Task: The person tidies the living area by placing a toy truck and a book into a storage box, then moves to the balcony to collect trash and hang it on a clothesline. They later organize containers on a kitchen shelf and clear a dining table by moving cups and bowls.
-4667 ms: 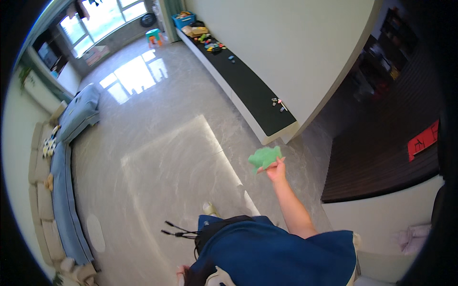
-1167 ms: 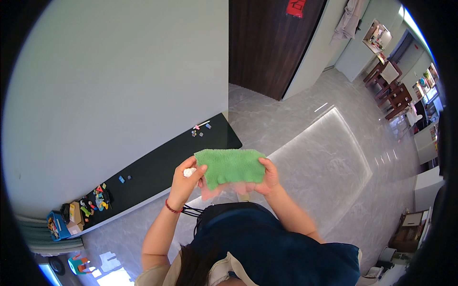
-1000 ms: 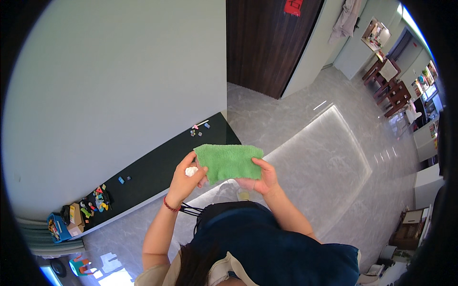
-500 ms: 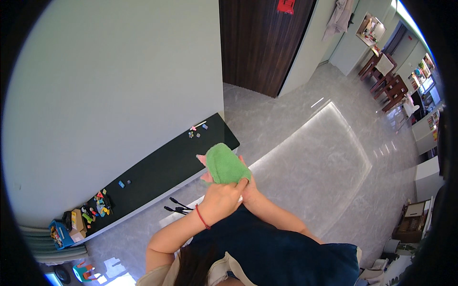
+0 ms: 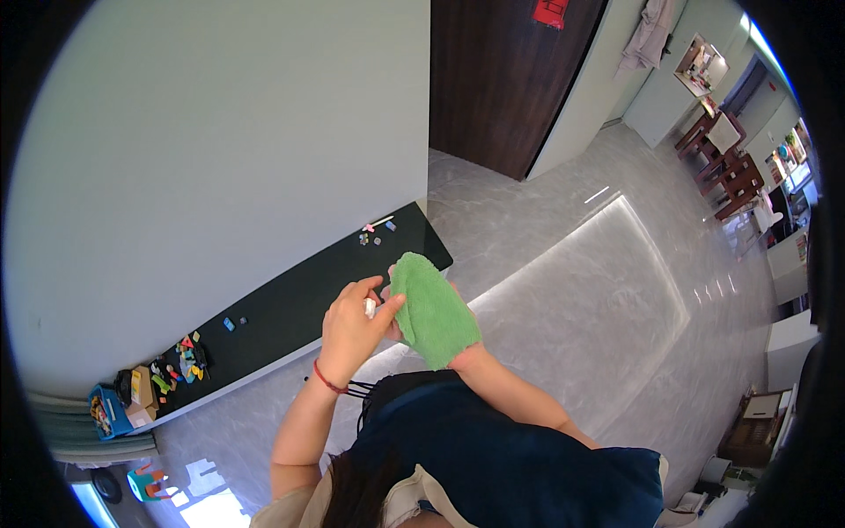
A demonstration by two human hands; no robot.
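Observation:
A fuzzy green mitt (image 5: pixel 433 308) covers my right hand (image 5: pixel 467 355) down to the wrist, so nearly all of its fingers are hidden. To its left, my left hand (image 5: pixel 349 327) has its fingers loosely curved and apart, with the thumb tip touching the mitt's left edge. Something small and white shows by the left fingers, too small to name. Pinkish bits peek out behind the mitt's left edge; whether they are cloth or fingers is unclear. A red cord circles my left wrist.
A long black-topped cabinet (image 5: pixel 290 304) runs along the wall, with small toys (image 5: pixel 189 359), a cardboard box (image 5: pixel 141 407) and a blue bin (image 5: pixel 106 415) at its left end. Dark cables hang near my lap. Beyond are a brown door (image 5: pixel 506 97) and wooden chairs (image 5: pixel 739 183).
My left hand has moved left and up from the mitt's lower edge to its left side. The mitt now lies over my right hand to the wrist, and its pink points hardly show.

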